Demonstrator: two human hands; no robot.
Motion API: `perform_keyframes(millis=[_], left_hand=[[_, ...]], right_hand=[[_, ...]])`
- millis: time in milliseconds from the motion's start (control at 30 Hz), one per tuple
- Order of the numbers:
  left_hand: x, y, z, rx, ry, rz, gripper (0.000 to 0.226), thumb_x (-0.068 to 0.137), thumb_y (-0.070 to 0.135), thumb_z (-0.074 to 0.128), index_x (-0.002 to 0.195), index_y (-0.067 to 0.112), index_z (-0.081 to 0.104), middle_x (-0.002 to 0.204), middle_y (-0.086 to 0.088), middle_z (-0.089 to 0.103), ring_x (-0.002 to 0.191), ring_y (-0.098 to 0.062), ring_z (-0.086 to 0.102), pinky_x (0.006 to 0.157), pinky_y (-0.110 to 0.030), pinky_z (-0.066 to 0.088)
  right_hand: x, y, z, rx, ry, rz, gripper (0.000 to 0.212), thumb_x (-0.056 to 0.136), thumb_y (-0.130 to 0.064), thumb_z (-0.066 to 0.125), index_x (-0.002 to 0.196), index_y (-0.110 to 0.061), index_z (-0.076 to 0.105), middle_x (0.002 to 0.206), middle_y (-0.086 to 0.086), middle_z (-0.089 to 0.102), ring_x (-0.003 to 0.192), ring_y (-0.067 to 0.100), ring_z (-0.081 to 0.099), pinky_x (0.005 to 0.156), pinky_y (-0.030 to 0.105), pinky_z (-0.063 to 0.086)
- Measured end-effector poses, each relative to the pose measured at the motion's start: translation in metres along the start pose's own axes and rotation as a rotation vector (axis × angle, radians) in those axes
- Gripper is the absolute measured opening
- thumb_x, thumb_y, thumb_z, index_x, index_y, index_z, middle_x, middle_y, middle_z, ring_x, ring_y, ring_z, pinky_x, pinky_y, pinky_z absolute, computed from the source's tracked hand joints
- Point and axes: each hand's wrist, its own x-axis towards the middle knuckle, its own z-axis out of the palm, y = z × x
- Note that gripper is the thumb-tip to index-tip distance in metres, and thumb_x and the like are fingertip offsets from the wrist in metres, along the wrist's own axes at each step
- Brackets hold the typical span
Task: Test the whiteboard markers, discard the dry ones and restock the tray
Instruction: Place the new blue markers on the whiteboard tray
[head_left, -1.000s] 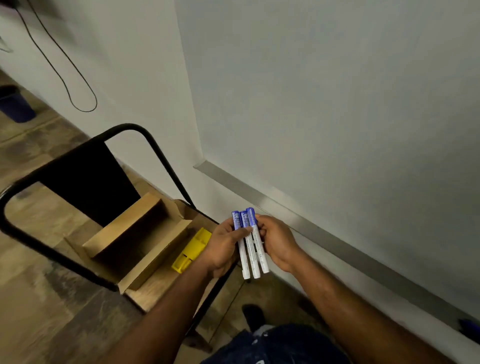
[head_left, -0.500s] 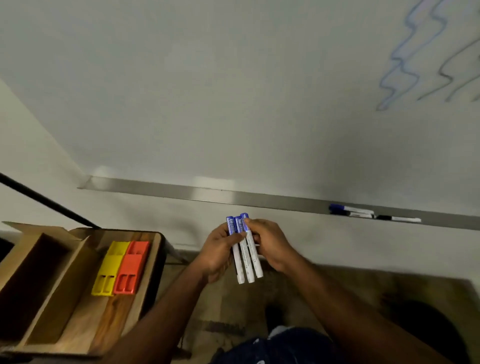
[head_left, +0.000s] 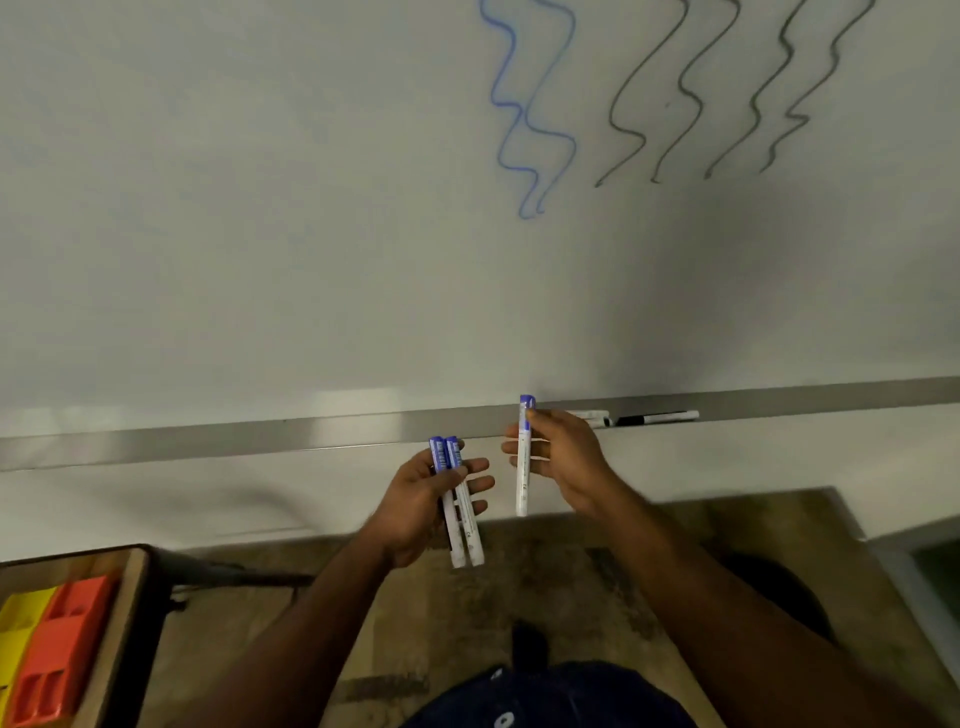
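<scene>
My left hand (head_left: 421, 506) holds two blue-capped white markers (head_left: 462, 525) side by side, caps up. My right hand (head_left: 563, 460) pinches a third blue-capped marker (head_left: 523, 467) upright, apart from the other two, just below the metal marker tray (head_left: 260, 439). On the tray to the right of that hand lies a black marker (head_left: 657, 417), with another marker (head_left: 592, 415) partly hidden behind my fingers. The whiteboard (head_left: 311, 208) above carries blue squiggles (head_left: 530, 109) and several black squiggles (head_left: 727, 93).
At the lower left stands a wooden surface (head_left: 127, 623) with an orange organiser (head_left: 57, 654) and a yellow one (head_left: 18, 634). Wood-pattern floor (head_left: 519, 587) lies under my arms, and a dark round object (head_left: 774, 587) sits behind my right forearm.
My right hand has drawn one marker out of the bundle of three and lifted it to the right. The view has swung right along the board, bringing the squiggles into sight.
</scene>
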Motion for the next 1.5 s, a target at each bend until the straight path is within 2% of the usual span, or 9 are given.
perform_keyframes(millis=[233, 400, 467, 633, 700, 800, 1033, 1333, 1500], left_hand=[[0.038, -0.001, 0.050, -0.062, 0.053, 0.001, 0.034, 0.101, 0.001, 0.041, 0.133, 0.010, 0.049, 0.121, -0.016, 0.068, 0.111, -0.035, 0.066, 0.093, -0.053, 0.054], [0.048, -0.009, 0.073, -0.108, 0.078, -0.007, 0.036, 0.101, 0.001, 0.041, 0.135, 0.011, 0.048, 0.121, -0.016, 0.068, 0.111, -0.035, 0.066, 0.090, -0.049, 0.056], [0.050, -0.011, 0.080, -0.114, 0.082, -0.009, 0.036, 0.101, 0.001, 0.040, 0.135, 0.011, 0.048, 0.121, -0.016, 0.068, 0.111, -0.034, 0.066, 0.091, -0.050, 0.055], [0.054, -0.009, 0.091, -0.115, 0.069, -0.004, 0.036, 0.102, 0.002, 0.040, 0.134, 0.012, 0.049, 0.121, -0.016, 0.068, 0.112, -0.033, 0.066, 0.091, -0.049, 0.055], [0.056, -0.007, 0.093, -0.113, 0.066, 0.003, 0.036, 0.102, 0.002, 0.039, 0.135, 0.012, 0.048, 0.120, -0.016, 0.068, 0.112, -0.033, 0.066, 0.091, -0.049, 0.055], [0.055, -0.009, 0.091, -0.113, 0.060, 0.001, 0.037, 0.101, 0.001, 0.040, 0.136, 0.011, 0.047, 0.120, -0.016, 0.069, 0.112, -0.033, 0.066, 0.088, -0.047, 0.057], [0.051, 0.006, 0.073, -0.070, 0.050, 0.029, 0.038, 0.101, 0.002, 0.040, 0.138, 0.011, 0.047, 0.120, -0.016, 0.068, 0.112, -0.033, 0.066, 0.091, -0.048, 0.056], [0.047, 0.009, 0.058, -0.055, 0.051, 0.033, 0.039, 0.102, 0.003, 0.040, 0.140, 0.011, 0.044, 0.122, -0.016, 0.067, 0.113, -0.033, 0.065, 0.091, -0.047, 0.056], [0.051, 0.008, 0.060, -0.047, 0.048, 0.022, 0.039, 0.102, 0.003, 0.039, 0.139, 0.012, 0.045, 0.122, -0.016, 0.068, 0.113, -0.033, 0.065, 0.093, -0.048, 0.055]], right_hand=[[0.050, -0.032, -0.088, 0.040, 0.001, 0.011, 0.023, 0.100, -0.025, 0.052, 0.107, -0.006, 0.064, 0.097, 0.015, 0.074, 0.087, 0.029, 0.073, 0.079, 0.039, 0.060], [0.074, -0.045, -0.133, -0.149, 0.007, -0.109, 0.014, 0.099, -0.018, 0.055, 0.096, -0.014, 0.068, 0.095, 0.015, 0.073, 0.080, 0.025, 0.070, 0.080, 0.040, 0.059], [0.084, -0.047, -0.149, -0.311, 0.030, -0.202, 0.013, 0.097, -0.014, 0.058, 0.094, -0.016, 0.070, 0.093, 0.008, 0.073, 0.080, 0.022, 0.069, 0.083, 0.042, 0.056], [0.106, -0.042, -0.187, -0.987, 0.020, -0.554, 0.023, 0.094, -0.010, 0.060, 0.115, -0.008, 0.069, 0.101, 0.004, 0.061, 0.088, 0.018, 0.060, 0.079, 0.027, 0.046], [0.115, -0.032, -0.197, -1.194, -0.015, -0.659, 0.025, 0.096, -0.010, 0.058, 0.117, -0.008, 0.069, 0.105, 0.006, 0.062, 0.094, 0.019, 0.058, 0.082, 0.030, 0.049], [0.124, -0.014, -0.208, -1.359, -0.029, -0.672, 0.026, 0.095, -0.008, 0.058, 0.118, -0.009, 0.069, 0.105, 0.009, 0.063, 0.098, 0.024, 0.058, 0.087, 0.038, 0.052], [0.126, -0.002, -0.209, -1.444, 0.024, -0.637, 0.026, 0.092, -0.005, 0.060, 0.114, -0.015, 0.071, 0.102, 0.007, 0.063, 0.093, 0.026, 0.059, 0.076, 0.037, 0.052], [0.128, 0.010, -0.211, -1.464, 0.051, -0.585, 0.030, 0.090, -0.004, 0.061, 0.117, -0.014, 0.068, 0.109, 0.006, 0.065, 0.099, 0.025, 0.061, 0.088, 0.038, 0.053], [0.130, 0.013, -0.208, -1.455, 0.080, -0.522, 0.031, 0.090, -0.003, 0.056, 0.116, -0.015, 0.065, 0.112, 0.006, 0.065, 0.100, 0.025, 0.061, 0.086, 0.037, 0.050]])
